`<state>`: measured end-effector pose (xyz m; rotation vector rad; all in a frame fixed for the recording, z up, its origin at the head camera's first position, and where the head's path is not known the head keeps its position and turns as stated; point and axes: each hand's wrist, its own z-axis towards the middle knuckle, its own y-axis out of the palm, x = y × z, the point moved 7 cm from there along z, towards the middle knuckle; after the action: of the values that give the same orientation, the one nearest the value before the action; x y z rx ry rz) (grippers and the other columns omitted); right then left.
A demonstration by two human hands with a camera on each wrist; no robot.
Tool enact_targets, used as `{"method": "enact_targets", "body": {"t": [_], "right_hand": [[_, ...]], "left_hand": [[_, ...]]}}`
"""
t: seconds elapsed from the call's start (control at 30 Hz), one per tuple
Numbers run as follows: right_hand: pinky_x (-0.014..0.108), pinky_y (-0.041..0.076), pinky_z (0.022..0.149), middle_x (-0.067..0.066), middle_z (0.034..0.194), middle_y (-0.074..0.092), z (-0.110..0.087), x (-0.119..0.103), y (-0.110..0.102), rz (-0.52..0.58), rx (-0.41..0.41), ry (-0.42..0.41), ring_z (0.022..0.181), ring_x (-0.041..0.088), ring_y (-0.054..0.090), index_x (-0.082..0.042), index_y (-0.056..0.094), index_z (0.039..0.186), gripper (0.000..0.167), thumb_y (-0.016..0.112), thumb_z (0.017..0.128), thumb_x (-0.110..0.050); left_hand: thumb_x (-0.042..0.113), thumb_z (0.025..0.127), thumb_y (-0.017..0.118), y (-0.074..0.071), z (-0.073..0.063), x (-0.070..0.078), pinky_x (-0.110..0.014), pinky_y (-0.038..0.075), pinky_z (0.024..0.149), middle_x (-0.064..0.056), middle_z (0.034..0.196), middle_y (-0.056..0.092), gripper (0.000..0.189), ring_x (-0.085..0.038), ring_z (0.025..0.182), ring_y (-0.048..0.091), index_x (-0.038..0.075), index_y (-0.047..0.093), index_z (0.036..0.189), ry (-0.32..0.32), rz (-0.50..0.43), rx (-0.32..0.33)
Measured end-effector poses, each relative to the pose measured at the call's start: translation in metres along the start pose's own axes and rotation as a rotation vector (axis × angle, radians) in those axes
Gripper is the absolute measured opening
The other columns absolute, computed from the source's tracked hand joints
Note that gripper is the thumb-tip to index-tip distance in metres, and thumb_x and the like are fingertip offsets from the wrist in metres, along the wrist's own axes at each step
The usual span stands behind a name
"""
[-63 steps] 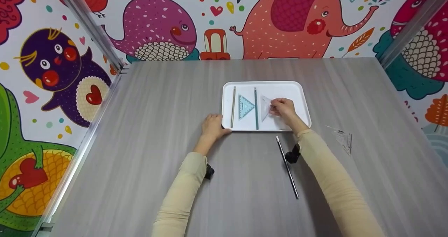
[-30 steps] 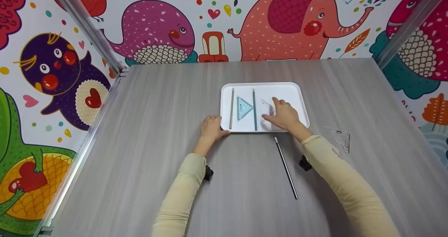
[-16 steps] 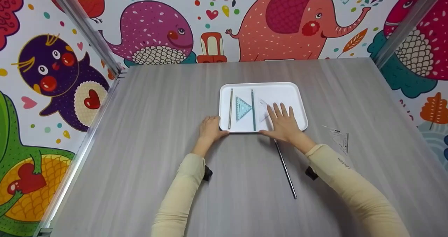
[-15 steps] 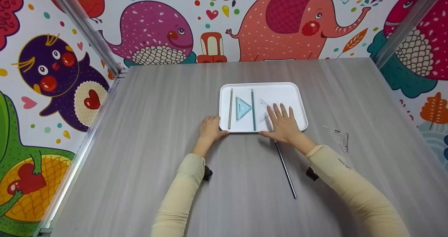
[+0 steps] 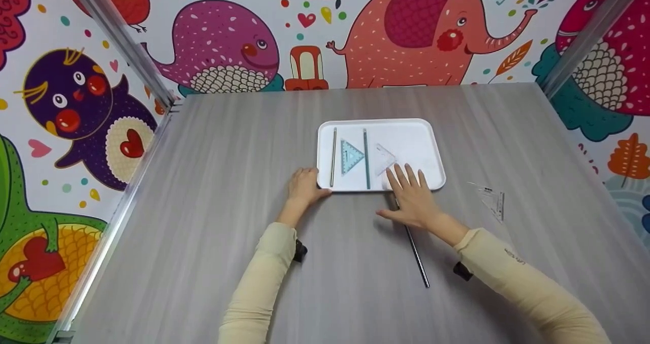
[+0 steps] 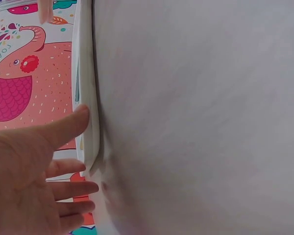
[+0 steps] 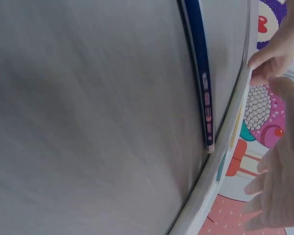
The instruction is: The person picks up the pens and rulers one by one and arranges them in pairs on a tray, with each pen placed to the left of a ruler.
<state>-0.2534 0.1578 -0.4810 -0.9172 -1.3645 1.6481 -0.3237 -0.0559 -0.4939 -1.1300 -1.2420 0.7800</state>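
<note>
A white tray [image 5: 419,141] lies on the table. My left hand [image 5: 303,187] holds its near left corner, thumb on the front rim and fingers at the side, as the left wrist view also shows. Inside the tray, from left to right, are a gold pencil [image 5: 333,157], a light blue set square [image 5: 350,157], a teal pencil [image 5: 366,158] and a clear set square [image 5: 384,157]. My right hand [image 5: 414,201] is spread over the tray's front edge, holding nothing, its fingertips by the clear set square. Below it is a dark pencil [image 5: 418,257], its upper end partly covered.
Another clear set square [image 5: 496,204] lies on the grey table [image 5: 228,146], right of the tray. Walls with cartoon animals [image 5: 406,34] rise behind and at the left, with metal posts [image 5: 122,39] at the corners.
My right hand has let go of the clear set square in the tray, spread its fingers and drawn back toward the front edge. The left hand stays at the tray corner.
</note>
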Motion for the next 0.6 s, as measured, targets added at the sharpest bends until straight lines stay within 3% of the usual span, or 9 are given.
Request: {"method": "enact_targets", "body": {"t": [0.37, 0.6], "right_hand": [[0.060, 0.017, 0.103, 0.027, 0.142, 0.028, -0.019, -0.001, -0.001, 0.004, -0.015, -0.015, 0.130, 0.045, 0.021, 0.005, 0.026, 0.139, 0.095, 0.055, 0.077, -0.061], [0.061, 0.019, 0.102, 0.026, 0.141, 0.029, -0.030, -0.004, -0.003, -0.020, 0.018, -0.044, 0.129, 0.046, 0.023, 0.004, 0.029, 0.138, 0.096, 0.056, 0.075, -0.062]], "left_hand": [[0.039, 0.075, 0.071, 0.001, 0.002, -0.002, -0.037, 0.037, 0.098, -0.015, 0.115, 0.058, 0.058, -0.029, 0.111, 0.050, 0.001, 0.056, 0.116, -0.010, 0.013, -0.019], [0.039, 0.077, 0.070, 0.002, 0.001, -0.003, -0.037, 0.031, 0.103, -0.015, 0.122, 0.055, 0.060, -0.029, 0.120, 0.043, 0.002, 0.053, 0.121, -0.029, 0.003, -0.044]]}}
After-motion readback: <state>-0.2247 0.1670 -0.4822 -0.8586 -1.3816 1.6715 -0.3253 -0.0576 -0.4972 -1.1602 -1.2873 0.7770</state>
